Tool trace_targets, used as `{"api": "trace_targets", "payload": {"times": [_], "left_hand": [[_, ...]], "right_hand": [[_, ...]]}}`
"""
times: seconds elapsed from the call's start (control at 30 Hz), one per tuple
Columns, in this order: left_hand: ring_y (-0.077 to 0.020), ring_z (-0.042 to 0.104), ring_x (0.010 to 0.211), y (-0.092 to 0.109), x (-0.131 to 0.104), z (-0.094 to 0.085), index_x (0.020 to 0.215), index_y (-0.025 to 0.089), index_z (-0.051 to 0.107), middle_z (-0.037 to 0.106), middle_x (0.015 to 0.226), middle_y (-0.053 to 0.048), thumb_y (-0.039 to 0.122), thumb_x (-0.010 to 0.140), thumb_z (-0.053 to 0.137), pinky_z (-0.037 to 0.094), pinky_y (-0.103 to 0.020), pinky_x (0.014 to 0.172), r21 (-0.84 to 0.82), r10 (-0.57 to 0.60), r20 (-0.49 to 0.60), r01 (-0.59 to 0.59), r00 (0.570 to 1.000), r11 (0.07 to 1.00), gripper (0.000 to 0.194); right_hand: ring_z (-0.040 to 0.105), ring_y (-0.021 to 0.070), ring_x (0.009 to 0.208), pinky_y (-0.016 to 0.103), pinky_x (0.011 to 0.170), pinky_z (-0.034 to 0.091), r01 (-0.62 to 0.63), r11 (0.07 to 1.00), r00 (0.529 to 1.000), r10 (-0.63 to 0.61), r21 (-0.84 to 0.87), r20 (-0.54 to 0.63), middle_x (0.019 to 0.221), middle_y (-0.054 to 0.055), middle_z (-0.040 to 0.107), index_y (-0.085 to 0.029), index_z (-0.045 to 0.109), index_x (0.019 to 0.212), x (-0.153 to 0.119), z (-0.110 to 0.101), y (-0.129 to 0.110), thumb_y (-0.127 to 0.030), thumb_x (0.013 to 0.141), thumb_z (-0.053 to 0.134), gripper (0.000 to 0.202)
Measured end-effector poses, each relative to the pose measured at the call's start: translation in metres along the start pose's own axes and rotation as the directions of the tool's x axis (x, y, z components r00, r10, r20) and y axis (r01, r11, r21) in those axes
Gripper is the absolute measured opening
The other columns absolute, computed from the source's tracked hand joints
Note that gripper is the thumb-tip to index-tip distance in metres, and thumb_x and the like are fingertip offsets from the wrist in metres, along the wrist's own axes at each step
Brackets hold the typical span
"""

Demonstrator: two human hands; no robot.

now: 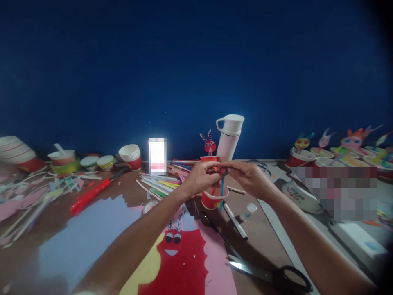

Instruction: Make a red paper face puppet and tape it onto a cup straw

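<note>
My left hand [203, 177] and my right hand [250, 177] meet at fingertip height above the table, both closed in a pinch. Between them they grip the upper end of a thin blue straw [222, 187]. A small reddish bit shows at the fingertips, too covered to make out. The straw hangs down in front of a red paper cup [211, 201] with a white rim. Behind my hands stands another cup with a red paper face [210, 146] with two patterned feelers. A white bottle [229, 143] with a handled lid is tilted close behind my right fingers.
Black-handled scissors [270, 275], a white marker [235, 221] and a red cut-out with a face [176, 262] lie in front. A red-handled cutter [90, 196] and colored straws [162, 182] are left. Decorated cups [302, 157] line the right.
</note>
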State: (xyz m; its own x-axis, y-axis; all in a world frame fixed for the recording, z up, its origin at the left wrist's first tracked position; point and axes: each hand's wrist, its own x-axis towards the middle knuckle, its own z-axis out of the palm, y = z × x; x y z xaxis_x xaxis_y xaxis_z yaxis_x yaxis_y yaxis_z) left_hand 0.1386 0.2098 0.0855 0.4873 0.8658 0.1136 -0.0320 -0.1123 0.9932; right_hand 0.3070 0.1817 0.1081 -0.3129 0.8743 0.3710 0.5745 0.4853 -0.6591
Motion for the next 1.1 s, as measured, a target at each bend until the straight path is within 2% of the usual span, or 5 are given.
{"api": "trace_targets", "payload": {"times": [0.17,0.4,0.57,0.77,1.1], "left_hand": [[-0.0100,0.061,0.050,-0.004,0.001,0.001,0.108,0.014,0.064,0.062,0.062,0.001,0.009,0.069,0.057,0.049,-0.019,0.049,0.049,0.039,-0.015,-0.038,0.999,0.998,0.039],[-0.0108,0.062,0.050,-0.006,0.001,0.004,0.105,0.015,0.064,0.063,0.063,0.000,0.012,0.071,0.058,0.050,-0.020,0.048,0.071,0.043,-0.062,-0.038,0.997,0.997,0.035],[-0.0104,0.061,0.049,-0.001,0.001,0.007,0.101,0.014,0.065,0.064,0.063,0.000,0.011,0.071,0.058,0.051,-0.020,0.048,0.064,0.023,-0.092,-0.017,0.995,0.998,0.031],[-0.0095,0.060,0.047,0.006,-0.001,0.006,0.097,0.011,0.064,0.063,0.061,0.000,0.011,0.071,0.058,0.050,-0.019,0.048,0.075,0.018,-0.151,-0.007,0.988,0.997,0.026],[-0.0085,0.059,0.044,0.006,-0.001,0.004,0.094,0.011,0.063,0.060,0.056,0.002,0.012,0.073,0.059,0.047,-0.017,0.045,0.094,0.028,-0.169,-0.012,0.985,0.995,0.022]], "right_hand": [[0.064,0.0170,0.085,0.023,0.070,0.048,-0.011,1.000,1.000,0.012,-0.017,0.025,0.097,0.004,0.070,-0.017,0.065,0.109,-0.002,0.000,0.000,-0.017,0.085,0.043,0.032],[0.064,0.0204,0.092,0.028,0.076,0.050,-0.016,1.000,1.000,0.016,0.016,0.020,0.101,0.004,0.069,-0.018,0.064,0.110,-0.003,0.000,0.000,-0.021,0.086,0.045,0.031],[0.061,0.0220,0.099,0.032,0.083,0.049,-0.008,0.992,1.000,0.006,0.125,0.021,0.107,0.005,0.067,-0.020,0.063,0.111,-0.004,-0.001,-0.001,-0.025,0.086,0.047,0.030],[0.063,0.0221,0.097,0.035,0.083,0.050,-0.108,0.935,0.994,0.094,0.337,0.058,0.106,0.009,0.067,-0.017,0.050,0.125,-0.006,0.001,0.005,-0.028,0.085,0.052,0.041],[0.064,0.0213,0.095,0.035,0.083,0.050,-0.134,0.900,0.988,0.153,0.415,-0.014,0.102,0.009,0.068,-0.016,0.055,0.115,-0.007,0.009,0.013,-0.028,0.082,0.057,0.035]]}}
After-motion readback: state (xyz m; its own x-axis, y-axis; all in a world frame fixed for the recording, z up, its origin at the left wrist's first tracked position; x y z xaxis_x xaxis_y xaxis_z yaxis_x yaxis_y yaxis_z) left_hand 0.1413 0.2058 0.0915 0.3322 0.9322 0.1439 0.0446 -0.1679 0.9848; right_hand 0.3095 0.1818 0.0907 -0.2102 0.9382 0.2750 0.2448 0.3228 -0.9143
